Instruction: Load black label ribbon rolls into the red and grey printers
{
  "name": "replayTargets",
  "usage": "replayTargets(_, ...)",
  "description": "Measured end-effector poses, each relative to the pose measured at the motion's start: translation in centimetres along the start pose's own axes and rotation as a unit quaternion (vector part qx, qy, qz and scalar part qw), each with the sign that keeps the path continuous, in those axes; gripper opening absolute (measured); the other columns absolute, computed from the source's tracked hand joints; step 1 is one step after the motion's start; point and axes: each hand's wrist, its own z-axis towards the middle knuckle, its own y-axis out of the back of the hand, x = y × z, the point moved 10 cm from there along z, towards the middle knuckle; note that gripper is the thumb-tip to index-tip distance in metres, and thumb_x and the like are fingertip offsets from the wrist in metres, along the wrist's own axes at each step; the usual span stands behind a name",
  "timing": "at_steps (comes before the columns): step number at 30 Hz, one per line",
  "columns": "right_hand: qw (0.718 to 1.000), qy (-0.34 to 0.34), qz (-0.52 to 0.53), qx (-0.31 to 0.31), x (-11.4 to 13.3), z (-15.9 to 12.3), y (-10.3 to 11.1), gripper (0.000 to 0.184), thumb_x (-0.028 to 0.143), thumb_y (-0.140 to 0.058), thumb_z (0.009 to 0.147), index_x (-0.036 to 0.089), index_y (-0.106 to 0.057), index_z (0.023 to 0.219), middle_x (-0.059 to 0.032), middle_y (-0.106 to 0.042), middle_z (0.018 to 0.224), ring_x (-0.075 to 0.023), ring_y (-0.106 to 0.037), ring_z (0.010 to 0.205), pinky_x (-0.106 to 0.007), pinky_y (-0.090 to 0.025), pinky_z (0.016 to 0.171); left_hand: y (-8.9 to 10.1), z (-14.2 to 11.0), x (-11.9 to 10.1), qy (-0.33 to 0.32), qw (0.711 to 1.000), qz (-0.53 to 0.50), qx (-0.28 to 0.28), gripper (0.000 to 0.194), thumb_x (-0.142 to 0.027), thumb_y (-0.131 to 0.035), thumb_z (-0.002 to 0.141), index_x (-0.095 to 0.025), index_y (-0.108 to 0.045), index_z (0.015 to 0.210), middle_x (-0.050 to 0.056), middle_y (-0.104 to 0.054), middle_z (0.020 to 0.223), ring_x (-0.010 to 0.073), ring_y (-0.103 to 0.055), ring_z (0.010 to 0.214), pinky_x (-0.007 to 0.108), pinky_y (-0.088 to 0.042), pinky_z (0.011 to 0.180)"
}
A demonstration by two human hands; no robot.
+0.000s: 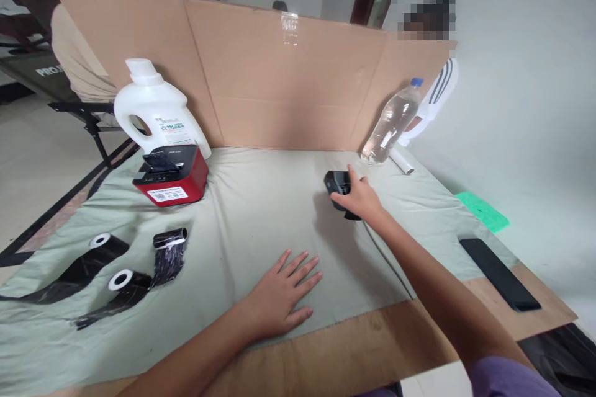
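My right hand [363, 197] is closed around a small black box-shaped device [336, 181], thumb on the near side and index finger over the far edge. A dark piece hangs below it, and a shadow falls on the cloth beside it; its exact kind is hard to make out. Flat on the pale green cloth [261, 211], my left hand [279, 301] rests with fingers spread and nothing in it. To the left stands a red and black printer-like machine [174, 177] with a dark strip at its top. Three rolls of black film lie nearer, one being a loose-ended roll [170, 254].
A cardboard screen [288, 87] stands along the table's back. Before it are a white detergent jug [158, 105] and a clear bottle [393, 121] with a white tube [401, 160]. A black phone [500, 273] and green piece [484, 211] lie right. People sit behind.
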Motion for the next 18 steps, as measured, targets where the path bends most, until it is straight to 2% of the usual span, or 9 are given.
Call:
replayTargets(3,1.000,0.019,0.017,0.019,4.9,-3.0,-2.1,0.105,0.060,-0.068,0.079,0.026,-0.020,0.165,-0.0208,-0.055,0.125,-0.0411,-0.069,0.100,-0.050,-0.052,0.086,-0.3,-0.4,-0.1,-0.005,1.000,0.000,-0.005,0.069,-0.053,-0.047,0.100,-0.028,-0.031,0.162,0.008,-0.024,0.171,0.0316,-0.017,0.159,0.058,-0.010,0.128)
replayTargets(6,0.999,0.015,0.023,0.027,7.3,-4.8,-4.2,0.103,0.059,-0.067,0.080,0.025,-0.021,0.165,-0.0216,-0.055,0.120,-0.0416,-0.069,0.096,-0.052,-0.052,0.082,-0.1,-0.6,-0.2,-0.009,1.000,-0.013,-0.023,0.069,-0.055,-0.043,0.101,-0.027,-0.029,0.163,0.008,-0.026,0.171,0.0315,-0.020,0.159,0.058,-0.010,0.128)
replayTargets(12,1.000,0.017,0.023,0.001,8.3,-6.2,-6.2,0.101,0.054,-0.070,0.080,0.023,-0.024,0.164,-0.0239,-0.053,0.120,-0.0434,-0.066,0.099,-0.055,-0.052,0.082,0.5,-0.9,-0.2,-0.018,0.998,-0.017,-0.052,0.068,-0.056,-0.045,0.101,-0.027,-0.032,0.162,0.008,-0.033,0.168,0.0316,-0.026,0.157,0.056,-0.012,0.128)
replayTargets(16,0.999,0.023,0.032,-0.011,8.2,-6.4,-6.7,0.098,0.054,-0.071,0.080,0.029,-0.027,0.164,-0.0221,-0.054,0.120,-0.0429,-0.066,0.101,-0.056,-0.052,0.083,0.5,-0.8,-0.1,-0.015,0.998,-0.020,-0.050,0.068,-0.055,-0.046,0.101,-0.029,-0.032,0.162,0.008,-0.032,0.168,0.0316,-0.026,0.157,0.055,-0.011,0.128)
replayTargets(18,0.997,0.039,0.058,-0.014,7.9,-6.4,-6.6,0.099,0.059,-0.073,0.079,0.032,-0.029,0.163,-0.0200,-0.056,0.120,-0.0409,-0.066,0.101,-0.055,-0.052,0.086,0.5,-0.7,-0.1,-0.015,0.998,-0.022,-0.048,0.069,-0.056,-0.046,0.101,-0.029,-0.031,0.162,0.008,-0.031,0.169,0.0317,-0.025,0.157,0.055,-0.011,0.128)
